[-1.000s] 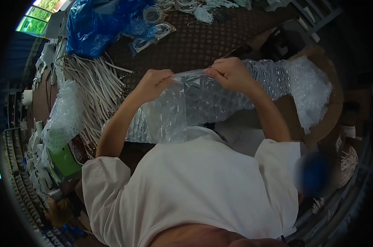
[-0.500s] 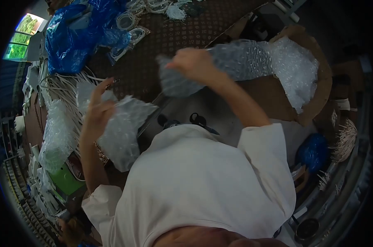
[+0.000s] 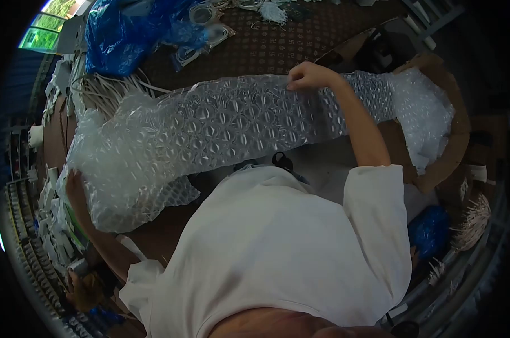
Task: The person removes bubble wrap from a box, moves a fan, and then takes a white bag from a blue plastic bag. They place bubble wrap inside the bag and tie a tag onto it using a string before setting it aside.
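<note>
Patterned cloth (image 3: 277, 42) behind, the bent right hand (image 3: 310, 76) pinches bubble wrap (image 3: 227, 124); outstretched left hand (image 3: 74, 183), hold unclear.

Left hand (image 3: 76, 186) partly obscured at bubble wrap (image 3: 227, 121), grip unreadable, white cords (image 3: 105, 90) partly covered by same, green box (image 3: 69, 217) mostly hidden, blue bag (image 3: 114, 45) cut off by top edge, contents of dark box (image 3: 382, 50) lost in shadow, far-left clutter too small to be identified.

Blue plastic bag (image 3: 111, 42) beside white cords (image 3: 105, 93).
</note>
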### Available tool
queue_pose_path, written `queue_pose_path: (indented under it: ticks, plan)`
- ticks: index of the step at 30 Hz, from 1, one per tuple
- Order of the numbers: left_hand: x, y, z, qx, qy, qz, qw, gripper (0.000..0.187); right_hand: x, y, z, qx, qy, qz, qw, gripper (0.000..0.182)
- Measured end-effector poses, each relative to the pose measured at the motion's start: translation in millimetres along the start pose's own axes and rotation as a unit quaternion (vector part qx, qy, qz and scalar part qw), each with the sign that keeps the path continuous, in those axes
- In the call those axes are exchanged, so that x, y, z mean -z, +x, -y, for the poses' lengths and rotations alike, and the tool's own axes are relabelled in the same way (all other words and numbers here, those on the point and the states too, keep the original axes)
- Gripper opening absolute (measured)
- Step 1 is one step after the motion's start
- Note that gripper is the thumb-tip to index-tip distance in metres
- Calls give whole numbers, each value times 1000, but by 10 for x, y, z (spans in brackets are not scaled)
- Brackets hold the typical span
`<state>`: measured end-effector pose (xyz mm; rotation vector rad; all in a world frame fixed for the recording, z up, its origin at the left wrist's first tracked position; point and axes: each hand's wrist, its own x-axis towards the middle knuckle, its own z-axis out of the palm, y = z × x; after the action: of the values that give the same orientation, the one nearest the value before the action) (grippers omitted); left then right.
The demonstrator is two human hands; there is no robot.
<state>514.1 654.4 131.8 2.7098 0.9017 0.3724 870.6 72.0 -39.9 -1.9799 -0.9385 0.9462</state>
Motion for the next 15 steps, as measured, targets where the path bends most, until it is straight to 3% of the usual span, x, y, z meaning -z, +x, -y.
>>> queue_pose_path:
  ticks: [1, 3, 4, 5, 7, 10, 11, 12, 14, 15]
  plan:
    - [-64, 9, 161, 8, 1, -3, 1000, 33, 8, -13, 52, 4, -2, 7, 1000, 19]
    - [-234, -32, -7, -173, 52, 23, 983, 25, 5, -106, 235, 35, -16, -48, 998, 15]
    - [-272, -37, -142, -283, 144, -64, 946, 15, -13, -125, 293, 37, -17, -46, 998, 15]
    - [-298, -64, -410, -282, 144, -66, 946, 15, -34, -135, 344, 66, -17, -64, 996, 14]
    - [-371, -216, -1108, -198, -147, 23, 969, 11, -88, -159, 469, 95, -20, -75, 992, 12]
    - [-731, -379, -2397, -416, -210, 261, 845, 8, -166, -176, 759, 142, -67, -44, 987, 10]
    - [-1069, -447, -2658, -400, -242, 285, 837, 11, -206, -205, 880, 178, -71, -50, 980, 9]
    - [-1464, -509, -2859, -443, -314, 277, 793, 13, -244, -222, 987, 215, -74, -56, 972, 8]
    - [-2072, -451, -3072, -590, -244, 121, 760, 14, -300, -281, 1132, 233, -77, -59, 968, 9]
    - [-2132, -476, -3129, -592, -245, 118, 758, 14, -309, -336, 1167, 241, -74, -74, 965, 11]
